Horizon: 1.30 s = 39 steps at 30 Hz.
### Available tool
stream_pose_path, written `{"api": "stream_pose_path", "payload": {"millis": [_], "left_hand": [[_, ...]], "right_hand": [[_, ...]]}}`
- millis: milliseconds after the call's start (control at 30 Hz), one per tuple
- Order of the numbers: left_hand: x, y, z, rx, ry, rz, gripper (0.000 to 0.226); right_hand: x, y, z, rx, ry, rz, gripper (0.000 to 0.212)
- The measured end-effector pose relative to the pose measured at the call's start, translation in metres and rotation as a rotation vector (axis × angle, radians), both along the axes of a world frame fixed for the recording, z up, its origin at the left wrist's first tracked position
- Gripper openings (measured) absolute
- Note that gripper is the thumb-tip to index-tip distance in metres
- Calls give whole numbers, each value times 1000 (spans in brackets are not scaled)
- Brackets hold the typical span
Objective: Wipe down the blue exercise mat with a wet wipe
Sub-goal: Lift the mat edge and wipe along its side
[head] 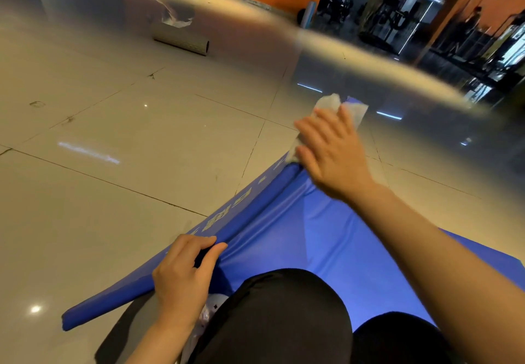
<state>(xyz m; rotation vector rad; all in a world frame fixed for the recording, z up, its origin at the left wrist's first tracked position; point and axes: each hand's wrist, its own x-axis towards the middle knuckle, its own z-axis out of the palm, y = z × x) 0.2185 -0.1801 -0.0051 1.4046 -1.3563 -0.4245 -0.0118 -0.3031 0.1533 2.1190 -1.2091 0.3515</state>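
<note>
The far end of the blue exercise mat is hidden under the right hand; its near part is covered by the person's dark-clad knees. The right arm reaches forward, fingers spread flat, pressing the white wet wipe onto the mat's far corner. The left hand pinches the mat's raised left edge between thumb and fingers. The mat lies on the tiled floor.

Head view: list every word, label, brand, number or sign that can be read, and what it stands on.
None can be read.
Blue exercise mat: a row of pale printed marks runs along its raised side edge, between the left hand and the right hand holding the wet wipe; too blurred and oblique to read.
Background gym area: no legible signs.
</note>
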Motion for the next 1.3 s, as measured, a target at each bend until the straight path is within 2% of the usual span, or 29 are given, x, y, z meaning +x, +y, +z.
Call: {"api": "stream_pose_path", "payload": {"millis": [67,167,267,367,500,567,633,733,867,933,1000,1100,1200,1300], "left_hand": [[-5,-8,6,-8,-30,16,10],[-5,-18,11,-45,-107,26,10],[7,-16,3,-57,-130,25,12],[17,-10,-4,-72,-91,8,27],[19,-12,-6,-91,-108,12,16],[17,-12,-5,-89,-96,11,22],[13,-12,-2,-84,-68,14,30],[2,-18,2,-78,-91,24,21],[7,-22,2,-28,-78,47,13],[14,-19,3,-16,-59,36,10],[21,-17,3,-5,-29,30,9],[22,-15,1,21,3,18,13],[19,-17,2,0,4,6,11],[15,-20,3,16,16,28,11]], "right_hand": [[25,17,-36,95,28,126,52],[59,42,-72,251,186,296,53],[56,37,-70,242,298,368,52],[27,14,-42,134,243,307,52],[-23,-25,19,-27,71,47,56],[-34,-31,31,-24,-15,-51,60],[-26,-26,18,-13,-74,-40,59],[10,-3,-29,66,-40,108,53],[54,38,-75,301,178,332,54],[52,32,-63,287,263,379,54],[37,12,-38,189,190,305,54],[1,-21,4,46,40,78,56],[-14,-32,21,54,16,16,58],[10,-20,-5,82,-25,36,56]]}}
